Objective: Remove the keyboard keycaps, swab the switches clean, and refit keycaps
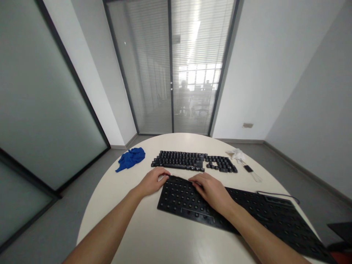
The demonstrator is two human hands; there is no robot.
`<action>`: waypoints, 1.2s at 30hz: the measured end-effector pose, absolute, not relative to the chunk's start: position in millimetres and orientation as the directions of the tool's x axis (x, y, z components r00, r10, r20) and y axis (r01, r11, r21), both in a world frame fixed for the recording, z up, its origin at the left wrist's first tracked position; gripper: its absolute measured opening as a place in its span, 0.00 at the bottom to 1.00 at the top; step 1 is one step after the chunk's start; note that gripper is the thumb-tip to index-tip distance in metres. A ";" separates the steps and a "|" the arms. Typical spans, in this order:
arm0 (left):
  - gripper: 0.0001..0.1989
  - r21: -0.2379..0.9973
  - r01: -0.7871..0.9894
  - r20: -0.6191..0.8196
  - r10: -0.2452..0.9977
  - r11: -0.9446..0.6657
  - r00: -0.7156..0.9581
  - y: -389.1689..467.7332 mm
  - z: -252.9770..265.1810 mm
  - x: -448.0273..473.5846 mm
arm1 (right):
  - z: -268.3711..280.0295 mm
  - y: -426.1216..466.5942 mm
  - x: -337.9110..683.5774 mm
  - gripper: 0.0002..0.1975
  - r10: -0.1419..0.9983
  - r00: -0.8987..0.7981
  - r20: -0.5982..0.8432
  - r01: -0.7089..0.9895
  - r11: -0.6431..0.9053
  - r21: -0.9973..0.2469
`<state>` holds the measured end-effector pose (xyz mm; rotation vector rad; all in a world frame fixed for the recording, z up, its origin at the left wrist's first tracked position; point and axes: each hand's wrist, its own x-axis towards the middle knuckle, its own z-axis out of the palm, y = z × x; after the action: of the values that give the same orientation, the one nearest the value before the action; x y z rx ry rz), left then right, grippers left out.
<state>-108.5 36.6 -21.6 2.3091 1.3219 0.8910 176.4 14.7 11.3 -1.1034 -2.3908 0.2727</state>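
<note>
Bare keyboard base: long axis left-to-right, right end nearer person. Left hand at base's far-left corner, right hand over far edge; fingers bent, grip unclear. Loose keycaps just beyond base.

A person's bare left forearm and right forearm taper to narrower wrists, with bare left hand and right hand.

Rear: dark-framed, two-panel glazing with pale slatted blinds, brightest in right-hand panel | left: frosted greenish glass partition, dark frame | right: plain white wall, small beige rectangular plate low down, grey skirting | floor: grey | furniture: cream worktop, rounded far edge, faint sheen.
</note>
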 end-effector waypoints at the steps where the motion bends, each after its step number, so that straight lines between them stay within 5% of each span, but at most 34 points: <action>1: 0.08 0.563 0.650 0.351 0.859 -0.511 0.372 36.4 -20.9 -108.6 | 11.8 15.5 177.9 0.12 0.764 -0.547 0.342 0.668 0.645 -0.372; 36: 0.08 0.571 0.640 0.362 0.857 -0.514 0.365 37.8 -23.2 -109.1 | 21.9 2.5 170.4 0.14 0.722 -0.643 0.257 0.629 0.689 -0.360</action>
<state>-109.1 37.8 -23.2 2.2990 1.3163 0.9118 170.4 2.5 21.9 -1.0545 -2.5206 0.3360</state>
